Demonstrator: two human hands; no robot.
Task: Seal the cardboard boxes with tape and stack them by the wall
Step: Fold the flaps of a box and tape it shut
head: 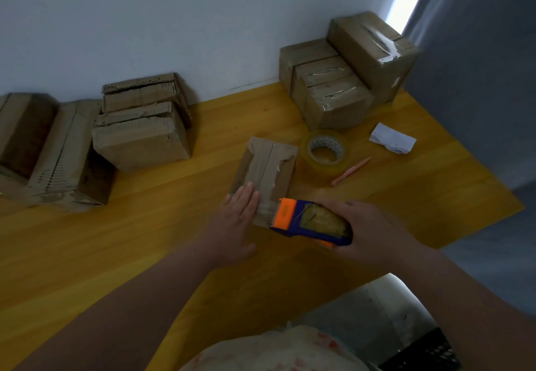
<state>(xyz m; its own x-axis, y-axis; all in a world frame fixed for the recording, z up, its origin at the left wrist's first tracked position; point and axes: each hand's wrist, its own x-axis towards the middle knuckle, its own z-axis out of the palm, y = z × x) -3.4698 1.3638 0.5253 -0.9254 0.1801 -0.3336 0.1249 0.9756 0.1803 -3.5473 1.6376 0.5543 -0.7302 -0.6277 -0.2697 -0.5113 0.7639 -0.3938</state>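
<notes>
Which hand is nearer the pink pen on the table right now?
Right. The right hand, gripping the tape dispenser, is on the near side of the pink pen. The left hand rests flat on the box, farther off to the pen's left.

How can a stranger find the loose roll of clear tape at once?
On the yellow wooden table, taped brown cardboard boxes stand stacked in the far right corner by the wall. Just in front of them lies the round roll of clear tape, flat. It is the only ring there, between a small cardboard box and a thin pink pen.
</notes>
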